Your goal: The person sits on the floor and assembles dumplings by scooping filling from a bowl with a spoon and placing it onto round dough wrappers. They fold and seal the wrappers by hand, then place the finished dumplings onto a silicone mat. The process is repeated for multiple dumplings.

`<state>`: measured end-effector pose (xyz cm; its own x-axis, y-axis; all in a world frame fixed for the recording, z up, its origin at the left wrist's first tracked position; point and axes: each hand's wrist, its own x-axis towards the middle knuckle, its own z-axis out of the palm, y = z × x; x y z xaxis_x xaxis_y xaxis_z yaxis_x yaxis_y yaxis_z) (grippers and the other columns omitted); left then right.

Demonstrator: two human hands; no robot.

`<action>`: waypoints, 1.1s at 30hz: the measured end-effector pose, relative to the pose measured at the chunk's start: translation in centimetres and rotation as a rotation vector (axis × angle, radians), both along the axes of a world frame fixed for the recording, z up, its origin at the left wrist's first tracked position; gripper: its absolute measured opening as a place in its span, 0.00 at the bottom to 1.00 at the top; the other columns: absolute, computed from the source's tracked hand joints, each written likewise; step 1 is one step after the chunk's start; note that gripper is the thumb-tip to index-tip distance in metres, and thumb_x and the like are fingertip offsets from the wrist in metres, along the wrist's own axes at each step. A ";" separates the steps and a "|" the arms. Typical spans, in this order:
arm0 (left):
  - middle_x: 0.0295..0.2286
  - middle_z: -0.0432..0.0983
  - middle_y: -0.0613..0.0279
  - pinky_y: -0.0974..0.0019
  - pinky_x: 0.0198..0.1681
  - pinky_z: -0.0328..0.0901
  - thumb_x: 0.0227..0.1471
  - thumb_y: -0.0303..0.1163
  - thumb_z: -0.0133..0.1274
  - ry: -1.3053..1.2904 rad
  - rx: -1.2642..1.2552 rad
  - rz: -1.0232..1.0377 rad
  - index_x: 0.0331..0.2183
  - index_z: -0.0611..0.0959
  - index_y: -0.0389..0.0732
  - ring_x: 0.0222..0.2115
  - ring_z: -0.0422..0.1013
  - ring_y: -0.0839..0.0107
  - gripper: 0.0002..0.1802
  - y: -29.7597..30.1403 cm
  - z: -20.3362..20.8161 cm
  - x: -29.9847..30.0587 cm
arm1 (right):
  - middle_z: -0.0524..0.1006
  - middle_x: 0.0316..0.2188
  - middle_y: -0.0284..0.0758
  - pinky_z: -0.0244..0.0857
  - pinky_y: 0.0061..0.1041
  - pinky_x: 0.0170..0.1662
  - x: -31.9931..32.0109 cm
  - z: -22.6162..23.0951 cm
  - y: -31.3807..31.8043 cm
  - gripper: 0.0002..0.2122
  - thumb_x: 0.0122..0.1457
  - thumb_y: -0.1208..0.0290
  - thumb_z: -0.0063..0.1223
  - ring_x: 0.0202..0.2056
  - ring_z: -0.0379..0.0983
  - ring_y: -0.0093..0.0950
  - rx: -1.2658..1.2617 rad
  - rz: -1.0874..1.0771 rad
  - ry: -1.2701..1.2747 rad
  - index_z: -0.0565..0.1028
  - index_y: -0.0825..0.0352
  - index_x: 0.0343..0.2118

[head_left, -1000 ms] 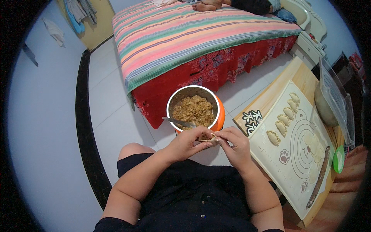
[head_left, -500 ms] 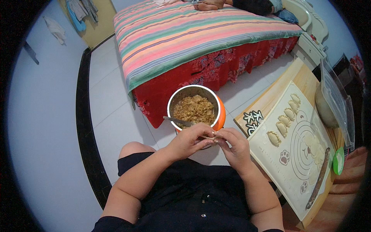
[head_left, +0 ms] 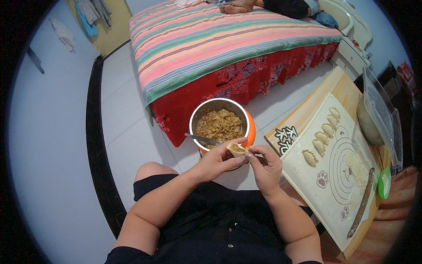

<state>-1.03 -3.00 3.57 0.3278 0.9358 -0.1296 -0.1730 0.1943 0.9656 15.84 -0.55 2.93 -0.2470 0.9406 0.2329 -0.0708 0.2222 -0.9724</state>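
Note:
Between my two hands is a half-folded dumpling [head_left: 238, 150], its brown filling showing through the open top. My left hand [head_left: 217, 161] cradles it from the left, fingers curled beneath and thumb alongside. At its right edge, the fingers of my right hand [head_left: 265, 163] pinch the dough wrapper. Just beyond my hands stands an orange pot [head_left: 251, 128] with a white rim, filled with minced filling [head_left: 222, 122]. A metal utensil [head_left: 203, 139] rests in it with its handle over the left rim.
To the right, a wooden table [head_left: 293, 115] carries a pale mat [head_left: 307, 185] with several dumplings [head_left: 310, 157], flat wrappers [head_left: 360, 178], a rolling pin [head_left: 361, 202] and a green bowl [head_left: 384, 184]. A striped bed [head_left: 211, 48], with a person's feet [head_left: 237, 7] on it, stands beyond.
The dumpling has tilted so that its open top and filling now show between my hands. My right hand has shifted slightly and pinches the wrapper's right edge.

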 end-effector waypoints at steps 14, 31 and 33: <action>0.47 0.65 0.61 0.67 0.50 0.59 0.54 0.28 0.47 0.240 0.100 -0.074 0.56 0.59 0.38 0.47 0.62 0.75 0.28 0.0 -1.3 -0.5 | 0.75 0.29 0.38 0.68 0.25 0.32 0.6 0.4 1.1 0.08 0.44 0.81 0.56 0.30 0.74 0.33 0.449 0.054 -0.388 0.75 0.68 0.31; 0.38 0.70 0.62 0.71 0.44 0.64 0.55 0.31 0.46 0.083 -0.013 -0.064 0.47 0.69 0.36 0.39 0.67 0.76 0.18 0.0 -1.7 -0.1 | 0.75 0.27 0.41 0.68 0.26 0.32 0.6 0.8 0.5 0.09 0.45 0.83 0.53 0.28 0.74 0.35 0.292 -0.035 -0.363 0.73 0.69 0.32; 0.38 0.70 0.63 0.71 0.44 0.64 0.55 0.31 0.46 0.061 -0.053 -0.062 0.46 0.69 0.36 0.39 0.67 0.77 0.18 0.0 -1.8 -0.1 | 0.76 0.29 0.41 0.68 0.26 0.33 0.8 0.7 0.9 0.10 0.45 0.83 0.53 0.29 0.75 0.35 0.377 -0.034 -0.377 0.74 0.69 0.33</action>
<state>-1.15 -2.98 1.77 0.3745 0.9054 -0.1998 -0.1000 0.2537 0.9621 16.65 0.33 3.61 -0.3492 0.8177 0.4577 0.2812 0.5574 -0.7812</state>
